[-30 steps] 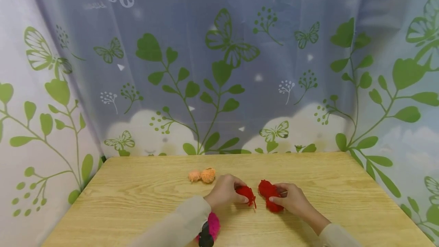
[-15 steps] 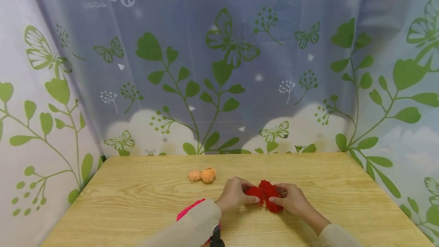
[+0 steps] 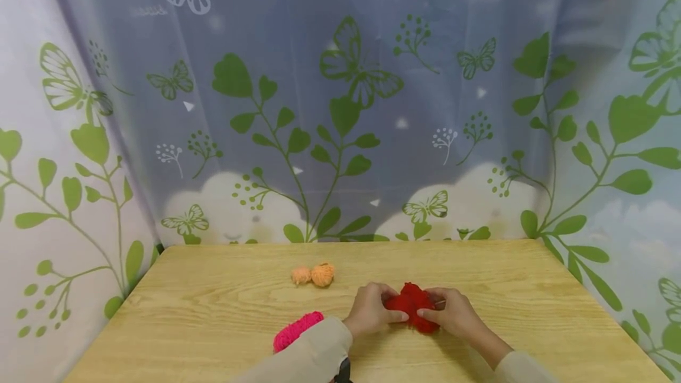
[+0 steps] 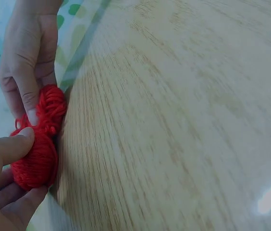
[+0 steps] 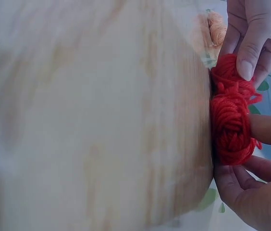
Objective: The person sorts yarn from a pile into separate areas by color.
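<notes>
Two red yarn bundles lie pressed together on the wooden table (image 3: 213, 300). My left hand (image 3: 387, 306) pinches the left red bundle (image 3: 398, 302) between thumb and fingers. My right hand (image 3: 428, 306) pinches the right red bundle (image 3: 420, 318) the same way. In the left wrist view my left hand (image 4: 15, 163) grips its bundle (image 4: 32, 166), and the other bundle (image 4: 53, 107) touches it from above. The right wrist view has my right hand (image 5: 258, 154) round its bundle (image 5: 229, 130), against the left bundle (image 5: 226, 72).
Two small orange pom-poms (image 3: 314, 275) sit side by side behind my left hand. A pink yarn bundle (image 3: 297, 330) lies near the table's front edge, partly under my left sleeve (image 3: 314, 353). A leaf-and-butterfly printed curtain (image 3: 340, 105) hangs round the table's back and sides.
My left hand has carried its red bundle to the right until it touches the bundle in my right hand. The right hand has stayed in place. More of the pink yarn shows.
</notes>
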{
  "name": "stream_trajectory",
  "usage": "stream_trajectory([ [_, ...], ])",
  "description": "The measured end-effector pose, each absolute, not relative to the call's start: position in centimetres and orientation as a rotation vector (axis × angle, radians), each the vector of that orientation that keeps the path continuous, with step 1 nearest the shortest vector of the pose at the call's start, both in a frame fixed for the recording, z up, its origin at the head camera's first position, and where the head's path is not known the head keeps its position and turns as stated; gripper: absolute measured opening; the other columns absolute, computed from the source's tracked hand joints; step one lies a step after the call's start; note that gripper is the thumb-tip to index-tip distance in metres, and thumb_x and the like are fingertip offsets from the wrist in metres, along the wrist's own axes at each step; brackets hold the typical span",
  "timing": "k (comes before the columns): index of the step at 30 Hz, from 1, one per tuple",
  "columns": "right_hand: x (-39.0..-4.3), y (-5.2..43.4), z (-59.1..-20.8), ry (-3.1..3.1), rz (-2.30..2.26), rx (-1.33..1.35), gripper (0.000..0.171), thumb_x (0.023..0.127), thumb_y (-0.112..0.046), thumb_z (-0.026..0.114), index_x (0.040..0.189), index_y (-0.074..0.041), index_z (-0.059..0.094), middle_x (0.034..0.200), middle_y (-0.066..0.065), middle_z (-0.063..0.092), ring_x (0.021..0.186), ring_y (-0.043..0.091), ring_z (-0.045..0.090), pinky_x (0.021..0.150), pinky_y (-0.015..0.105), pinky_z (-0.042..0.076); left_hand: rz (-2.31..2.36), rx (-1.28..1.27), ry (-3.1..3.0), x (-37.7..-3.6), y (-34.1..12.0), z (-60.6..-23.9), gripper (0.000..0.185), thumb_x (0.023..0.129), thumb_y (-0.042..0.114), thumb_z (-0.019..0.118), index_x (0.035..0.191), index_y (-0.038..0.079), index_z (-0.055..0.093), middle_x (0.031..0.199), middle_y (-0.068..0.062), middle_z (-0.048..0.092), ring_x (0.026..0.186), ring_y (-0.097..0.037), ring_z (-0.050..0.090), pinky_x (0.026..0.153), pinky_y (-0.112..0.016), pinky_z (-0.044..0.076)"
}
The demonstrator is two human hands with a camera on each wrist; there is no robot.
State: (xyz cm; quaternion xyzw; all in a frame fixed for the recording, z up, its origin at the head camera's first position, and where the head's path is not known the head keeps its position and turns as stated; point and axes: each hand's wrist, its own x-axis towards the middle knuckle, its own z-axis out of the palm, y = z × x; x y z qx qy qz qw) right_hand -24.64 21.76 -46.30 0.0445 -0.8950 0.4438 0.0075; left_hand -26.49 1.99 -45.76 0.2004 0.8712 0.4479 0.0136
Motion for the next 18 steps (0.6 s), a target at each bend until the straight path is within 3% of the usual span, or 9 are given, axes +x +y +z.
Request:
stream_trajectory([
  [18,-24.57,21.66,-46.33,-2.805,1.368,0.146,0.044,0.077,-0.011,0.080,0.113,0.009,0.064,0.100,0.014,0.070,0.086,0.026,0.066,0.071,0.036,0.057,1.362,0.639,2.751,-26.49,2.40,-46.00,0.037,0.070,0.017,0.087,0.100,0.000,0.074,0.092,-0.006,0.073,0.085,-0.013,0.065,0.075,-0.024,0.052],
])
